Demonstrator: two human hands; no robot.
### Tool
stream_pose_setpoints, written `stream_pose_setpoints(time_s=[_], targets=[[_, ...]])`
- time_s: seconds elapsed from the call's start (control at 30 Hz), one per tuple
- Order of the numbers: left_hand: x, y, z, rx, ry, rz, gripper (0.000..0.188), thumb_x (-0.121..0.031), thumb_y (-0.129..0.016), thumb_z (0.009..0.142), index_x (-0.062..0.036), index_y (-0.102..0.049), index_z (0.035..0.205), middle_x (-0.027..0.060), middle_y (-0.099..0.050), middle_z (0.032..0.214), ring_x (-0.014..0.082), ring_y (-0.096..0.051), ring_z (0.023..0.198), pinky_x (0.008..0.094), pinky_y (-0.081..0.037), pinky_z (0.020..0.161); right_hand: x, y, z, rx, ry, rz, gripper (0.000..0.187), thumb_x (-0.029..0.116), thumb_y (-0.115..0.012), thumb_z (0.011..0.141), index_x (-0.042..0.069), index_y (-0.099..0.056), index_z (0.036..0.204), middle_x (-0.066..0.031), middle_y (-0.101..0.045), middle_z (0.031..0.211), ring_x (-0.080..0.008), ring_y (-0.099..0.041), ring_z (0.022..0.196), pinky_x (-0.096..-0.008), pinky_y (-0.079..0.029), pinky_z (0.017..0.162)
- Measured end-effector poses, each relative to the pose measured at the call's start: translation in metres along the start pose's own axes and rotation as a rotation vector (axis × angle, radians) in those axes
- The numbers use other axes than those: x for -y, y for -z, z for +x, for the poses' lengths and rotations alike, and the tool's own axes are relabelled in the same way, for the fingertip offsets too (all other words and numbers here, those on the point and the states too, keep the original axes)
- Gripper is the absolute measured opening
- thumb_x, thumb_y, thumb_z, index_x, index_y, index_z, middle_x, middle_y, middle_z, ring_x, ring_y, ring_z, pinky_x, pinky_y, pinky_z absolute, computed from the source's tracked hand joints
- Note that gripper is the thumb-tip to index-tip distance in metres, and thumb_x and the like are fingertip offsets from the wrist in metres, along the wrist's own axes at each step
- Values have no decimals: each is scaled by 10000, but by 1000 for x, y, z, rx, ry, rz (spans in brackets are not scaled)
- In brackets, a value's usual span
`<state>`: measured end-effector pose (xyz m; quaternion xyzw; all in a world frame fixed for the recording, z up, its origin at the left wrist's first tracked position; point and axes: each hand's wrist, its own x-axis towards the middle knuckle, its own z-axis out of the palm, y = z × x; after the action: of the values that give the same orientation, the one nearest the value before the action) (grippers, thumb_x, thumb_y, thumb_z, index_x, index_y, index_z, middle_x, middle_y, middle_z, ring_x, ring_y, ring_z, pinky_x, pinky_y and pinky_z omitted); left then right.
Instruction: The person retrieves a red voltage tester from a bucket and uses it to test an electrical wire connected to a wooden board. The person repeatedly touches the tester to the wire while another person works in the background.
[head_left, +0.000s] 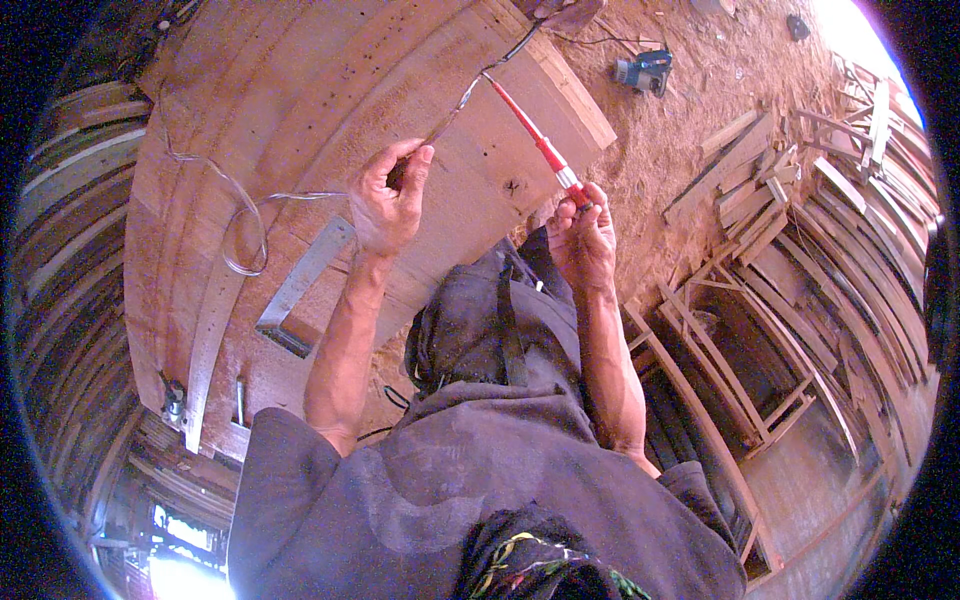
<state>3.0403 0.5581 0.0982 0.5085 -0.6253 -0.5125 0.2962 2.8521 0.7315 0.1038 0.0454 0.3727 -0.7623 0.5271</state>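
- Two bare hands were raised over the wooden board point(450, 220): the left hand point(388, 200) pinched a pale twisted wire point(461, 103) between thumb and fingers, and the right hand point(583, 232) had its fingers closed round the handle end of a slim red tool point(546, 147), shaped like a screwdriver.
- The slim red tool slanted up and to the left, its narrow tip at about the spot where the pale twisted wire met a dark cord point(515, 48); whether the tip truly touched was too small to tell.
- From that spot the wire came down to the left hand's pinch, then curled loosely across the board, passing above a metal square point(306, 280) that lay near the left forearm.
- On the dusty ground beyond the board, well apart from both hands, lay a blue power tool point(644, 72).
- As I judged it, the step in hand was presenting the tip to the wire's end, with neither hand free.
- The next move seemed to call for a steady left pinch, some slack in the wire, and fine control of the tip.
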Motion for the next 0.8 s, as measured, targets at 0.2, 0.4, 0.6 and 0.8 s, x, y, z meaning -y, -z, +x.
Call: stream_pose_setpoints(time_s=[0.2,0.4,0.6,0.8], targets=[[-1,1,1,-5,-34,26,193,-251,-682,913,-60,-700,936,-79,-467,594,33,-378,550,237,-303,484,2,-8,-1,-48,12,-71,225,174,-574,976,59,-591,1168,-94,-624,1110,-166,-604,838,-275,-528,703],[-4,1,1,6,5,25,165,-188,-712,882,-30,-698,927,26,-622,655,73,-501,547,263,-387,489,1,-18,0,-81,12,-105,225,193,-577,975,66,-603,1160,-92,-631,1057,-164,-599,818,-282,-521,705],[-9,2,2,-5,-4,70,154,-173,-717,877,-29,-700,930,24,-636,671,70,-506,554,257,-391,492,2,-17,-2,-99,26,-132,251,220,-599,960,83,-603,1171,-86,-625,1040,-170,-597,812,-299,-519,712],[-9,2,1,0,4,90,164,-184,-715,879,-34,-704,943,27,-646,686,75,-533,569,260,-422,517,4,-21,0,-139,16,-158,229,210,-590,971,85,-607,1162,-77,-628,1014,-163,-591,802,-274,-513,669]])
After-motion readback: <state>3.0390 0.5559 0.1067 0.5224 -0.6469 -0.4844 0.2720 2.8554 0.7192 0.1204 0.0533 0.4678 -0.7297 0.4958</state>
